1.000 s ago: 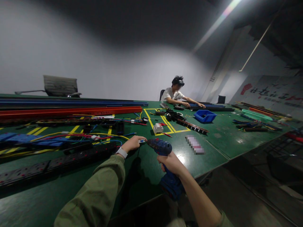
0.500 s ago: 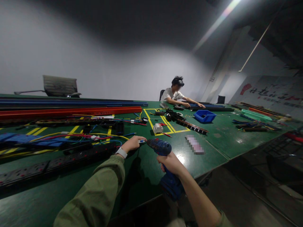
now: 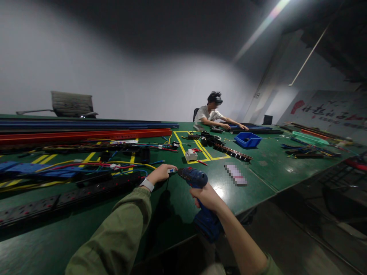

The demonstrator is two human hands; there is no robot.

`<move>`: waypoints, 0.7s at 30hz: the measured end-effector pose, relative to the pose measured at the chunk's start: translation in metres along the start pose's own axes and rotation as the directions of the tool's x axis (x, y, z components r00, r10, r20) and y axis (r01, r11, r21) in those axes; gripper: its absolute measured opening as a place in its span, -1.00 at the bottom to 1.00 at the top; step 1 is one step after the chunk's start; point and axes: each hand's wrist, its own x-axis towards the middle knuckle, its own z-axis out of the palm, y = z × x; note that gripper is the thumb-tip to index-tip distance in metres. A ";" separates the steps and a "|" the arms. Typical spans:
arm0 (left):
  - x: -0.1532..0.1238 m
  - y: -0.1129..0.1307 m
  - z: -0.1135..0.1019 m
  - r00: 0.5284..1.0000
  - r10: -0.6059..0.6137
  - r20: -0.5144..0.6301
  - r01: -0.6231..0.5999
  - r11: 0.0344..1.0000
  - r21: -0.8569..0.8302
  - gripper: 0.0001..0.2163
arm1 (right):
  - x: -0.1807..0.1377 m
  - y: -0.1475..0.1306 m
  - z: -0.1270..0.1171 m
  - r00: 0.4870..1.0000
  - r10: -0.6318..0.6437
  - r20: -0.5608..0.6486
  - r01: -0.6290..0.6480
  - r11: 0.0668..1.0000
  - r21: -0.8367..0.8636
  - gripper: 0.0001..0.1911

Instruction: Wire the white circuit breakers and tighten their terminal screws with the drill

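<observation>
My right hand (image 3: 207, 195) is wrapped round the handle of a blue cordless drill (image 3: 196, 178), which points left. In my left hand (image 3: 159, 174) is a small white and blue part (image 3: 172, 170), pinched between the fingers; its kind is too small to make out. The drill's tip meets or nearly meets the right end of that part. Just beyond the hands stands a white circuit breaker (image 3: 191, 155) with red on it. A long black socket strip (image 3: 71, 199) lies to the left of my left hand.
Coloured wires (image 3: 126, 165) and a red-orange rail (image 3: 86, 135) lie at left on the green table (image 3: 263, 168). A blue bin (image 3: 247, 140), black parts with a copper-coloured strip (image 3: 233, 152) and a blurred flat object (image 3: 235, 175) are at right. Across sits a person (image 3: 210, 114).
Both hands, the drill and the small part stay almost where they were. Only a very slight shift of the whole view shows.
</observation>
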 end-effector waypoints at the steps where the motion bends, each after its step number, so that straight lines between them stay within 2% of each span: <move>1: 0.000 0.000 0.000 1.000 0.004 0.000 -0.004 1.000 0.001 -0.37 | 0.000 0.000 0.000 1.000 -0.005 0.001 0.005 1.000 0.007 -0.97; 21: 0.005 -0.014 0.005 1.000 0.028 0.000 -0.028 1.000 -0.002 -0.35 | 0.002 0.005 0.000 1.000 0.000 -0.010 0.001 1.000 0.013 -0.96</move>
